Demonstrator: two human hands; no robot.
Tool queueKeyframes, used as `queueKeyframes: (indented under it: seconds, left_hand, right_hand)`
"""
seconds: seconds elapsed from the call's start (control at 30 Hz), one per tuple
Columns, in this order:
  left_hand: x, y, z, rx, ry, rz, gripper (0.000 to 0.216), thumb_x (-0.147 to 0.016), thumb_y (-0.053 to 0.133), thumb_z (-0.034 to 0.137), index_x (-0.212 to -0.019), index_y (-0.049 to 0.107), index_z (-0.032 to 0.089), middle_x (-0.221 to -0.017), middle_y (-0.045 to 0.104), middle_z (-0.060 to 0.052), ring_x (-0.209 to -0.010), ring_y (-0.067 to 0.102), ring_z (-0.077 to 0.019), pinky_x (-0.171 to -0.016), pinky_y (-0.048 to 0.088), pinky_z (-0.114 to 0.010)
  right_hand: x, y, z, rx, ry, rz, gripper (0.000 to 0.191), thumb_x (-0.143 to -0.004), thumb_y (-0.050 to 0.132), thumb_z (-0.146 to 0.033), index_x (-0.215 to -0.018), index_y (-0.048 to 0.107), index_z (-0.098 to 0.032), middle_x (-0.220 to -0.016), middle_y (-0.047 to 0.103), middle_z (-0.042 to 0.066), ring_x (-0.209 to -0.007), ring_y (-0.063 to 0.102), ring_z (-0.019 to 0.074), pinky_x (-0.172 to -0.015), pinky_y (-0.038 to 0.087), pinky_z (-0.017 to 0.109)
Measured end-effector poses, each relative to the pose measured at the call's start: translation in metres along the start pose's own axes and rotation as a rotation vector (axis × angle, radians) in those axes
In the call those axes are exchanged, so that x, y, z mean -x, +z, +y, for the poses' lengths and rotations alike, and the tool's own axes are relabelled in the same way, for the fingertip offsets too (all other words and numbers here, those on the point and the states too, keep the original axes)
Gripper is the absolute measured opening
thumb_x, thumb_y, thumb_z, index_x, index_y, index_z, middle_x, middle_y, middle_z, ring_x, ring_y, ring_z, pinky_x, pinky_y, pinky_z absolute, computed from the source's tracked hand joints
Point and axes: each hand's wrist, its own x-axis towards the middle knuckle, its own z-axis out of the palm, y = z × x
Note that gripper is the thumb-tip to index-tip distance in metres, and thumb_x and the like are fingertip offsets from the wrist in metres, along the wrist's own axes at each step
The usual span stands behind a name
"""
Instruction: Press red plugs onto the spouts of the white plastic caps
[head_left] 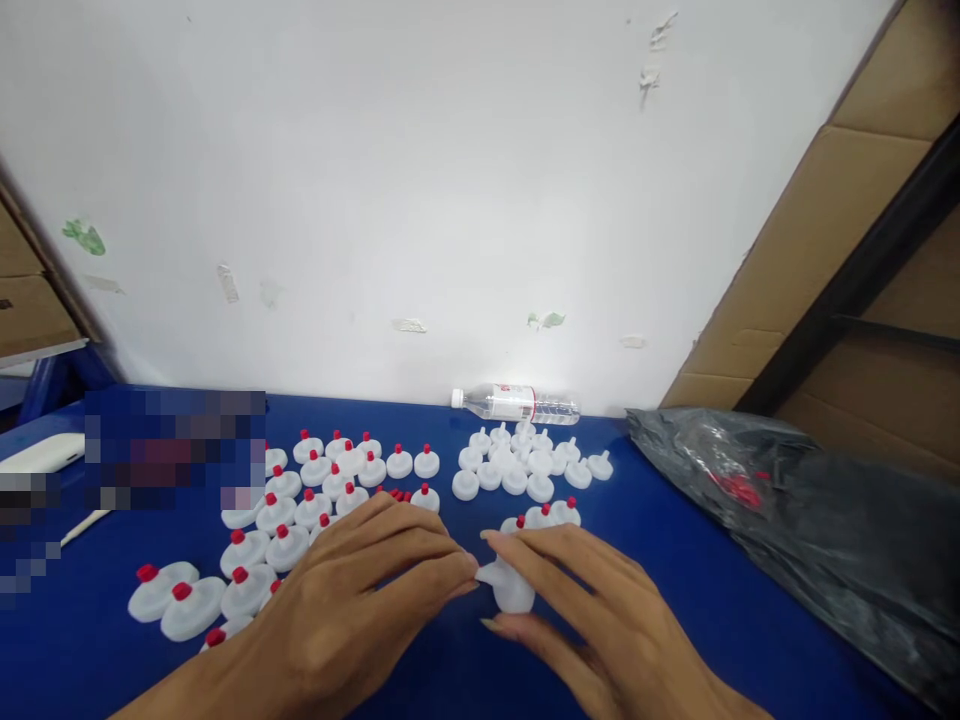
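My right hand grips a small white plastic piece, round with a narrow spout pointing left. My left hand has its fingertips pinched together at the tip of that spout; whatever sits between them is hidden. Left of and behind my left hand stand several similar white pieces with red caps. A few more capped ones are just beyond my right hand. Farther back lies a cluster of white pieces with bare spouts. Loose red caps show partly behind my left hand.
A clear plastic bottle lies on its side against the white wall. On the right, a dark plastic bag holds a clear bag of red caps. Cardboard flanks the blue table. A white object lies far left.
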Motion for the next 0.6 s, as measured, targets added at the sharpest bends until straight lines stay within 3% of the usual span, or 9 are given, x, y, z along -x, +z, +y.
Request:
queueKeyframes:
  seconds: [0.23, 0.33, 0.47, 0.6]
  left_hand:
    - [-0.003, 0.005, 0.008, -0.082, 0.023, -0.051, 0.019, -0.114, 0.045, 0.020, -0.121, 0.063, 0.019, -0.103, 0.074, -0.001, -0.099, 0.065, -0.0184, -0.093, 0.049, -0.033]
    - [-0.007, 0.009, 0.011, -0.167, 0.043, -0.091, 0.029, -0.115, 0.038, 0.018, -0.105, 0.066, 0.019, -0.092, 0.070, -0.001, -0.091, 0.063, -0.0199, -0.089, 0.048, -0.035]
    - [-0.006, 0.014, 0.013, -0.170, 0.056, -0.051, 0.041, -0.114, 0.030, 0.014, -0.095, 0.066, 0.018, -0.086, 0.068, -0.002, -0.083, 0.060, -0.0195, -0.088, 0.047, -0.035]
    - [0.002, 0.020, 0.014, -0.035, 0.029, 0.011, 0.038, -0.113, 0.031, 0.017, -0.091, 0.062, 0.020, -0.084, 0.067, -0.002, -0.079, 0.058, -0.0190, -0.088, 0.048, -0.034]
  right_hand:
    - [0.001, -0.003, -0.005, 0.024, 0.038, -0.057, 0.036, -0.111, 0.050, -0.040, -0.133, 0.070, -0.020, -0.114, 0.081, 0.008, -0.105, 0.079, 0.0197, -0.098, 0.062, 0.027]
    - [0.003, -0.003, -0.008, 0.026, 0.058, -0.104, 0.035, -0.110, 0.051, -0.040, -0.132, 0.070, -0.021, -0.117, 0.080, 0.008, -0.108, 0.078, 0.0219, -0.099, 0.062, 0.028]
    - [0.005, -0.004, -0.010, 0.022, 0.037, -0.133, 0.036, -0.110, 0.051, -0.039, -0.135, 0.069, -0.020, -0.118, 0.079, 0.008, -0.109, 0.078, 0.0215, -0.100, 0.061, 0.027]
    - [0.005, -0.007, -0.014, 0.024, 0.008, -0.154, 0.036, -0.108, 0.055, -0.042, -0.134, 0.069, -0.021, -0.117, 0.079, 0.008, -0.106, 0.078, 0.0209, -0.094, 0.062, 0.022]
